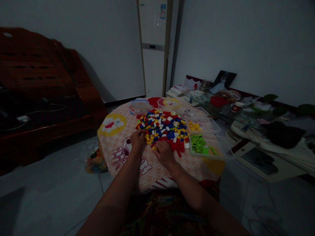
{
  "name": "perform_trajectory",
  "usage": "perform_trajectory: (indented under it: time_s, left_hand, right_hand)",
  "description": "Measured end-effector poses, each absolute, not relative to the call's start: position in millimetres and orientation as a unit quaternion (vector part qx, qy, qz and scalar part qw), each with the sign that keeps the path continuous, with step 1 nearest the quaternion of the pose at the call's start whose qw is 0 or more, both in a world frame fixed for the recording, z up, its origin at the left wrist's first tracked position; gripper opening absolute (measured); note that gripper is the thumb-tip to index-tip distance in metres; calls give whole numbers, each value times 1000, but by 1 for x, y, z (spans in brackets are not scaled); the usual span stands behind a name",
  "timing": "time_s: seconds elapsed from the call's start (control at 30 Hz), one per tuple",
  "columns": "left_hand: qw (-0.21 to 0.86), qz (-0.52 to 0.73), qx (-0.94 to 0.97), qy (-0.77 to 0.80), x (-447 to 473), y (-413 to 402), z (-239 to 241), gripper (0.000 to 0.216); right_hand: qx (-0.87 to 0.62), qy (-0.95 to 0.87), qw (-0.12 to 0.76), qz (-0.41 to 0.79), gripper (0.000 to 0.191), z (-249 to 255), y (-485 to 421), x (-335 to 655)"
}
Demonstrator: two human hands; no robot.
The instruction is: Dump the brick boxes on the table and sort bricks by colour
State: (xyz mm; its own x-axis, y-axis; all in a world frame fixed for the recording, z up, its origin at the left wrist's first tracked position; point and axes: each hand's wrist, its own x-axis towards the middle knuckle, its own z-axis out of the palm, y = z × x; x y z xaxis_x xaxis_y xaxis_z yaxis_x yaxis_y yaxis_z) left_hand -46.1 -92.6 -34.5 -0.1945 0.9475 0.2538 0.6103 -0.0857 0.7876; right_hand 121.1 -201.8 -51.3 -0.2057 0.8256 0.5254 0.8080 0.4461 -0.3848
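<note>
A heap of loose toy building bricks [162,127], in red, blue, yellow, white and some green, spreads over the middle of a round table. My left hand [137,140] rests at the heap's left edge, its fingers bent together against the bricks; what they hold, if anything, is hidden. At the near edge, my right hand [164,152] has its fingers closed on a small yellow brick [154,148]. Right of the heap, a clear plastic box [222,151] contains green bricks [199,144]. Behind it, another clear box [213,126] contains a few yellow bricks [194,126].
A patterned cloth [115,144] covers the table. More clear containers [140,106] stand along its far side. At right is a cluttered glass table [209,105]; at left, a wooden bench [81,88] and a bag of colourful things [94,160] on the floor.
</note>
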Motion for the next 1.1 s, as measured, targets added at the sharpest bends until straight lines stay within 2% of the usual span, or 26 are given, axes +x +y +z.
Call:
perform_trajectory:
  time_s: [0.2,0.4,0.7,0.9,1.1]
  left_hand:
    - [202,432,605,637,-47,-91,-41,35]
    - [197,422,606,645,-47,-93,-36,34]
    - [189,411,610,650,-47,-91,-38,34]
    - [200,419,603,649,-47,-90,-39,34]
    - [200,430,607,638,-48,-91,-41,34]
  right_hand:
    - [-553,-725,411,15,13,-46,-200,138]
    - [-598,-648,471,-36,9,-23,-189,187]
    - [-751,-491,425,-118,23,21,-163,279]
    - [-677,-591,428,-95,27,-1,-167,231]
    - [-555,-737,385,-35,30,-33,-176,152]
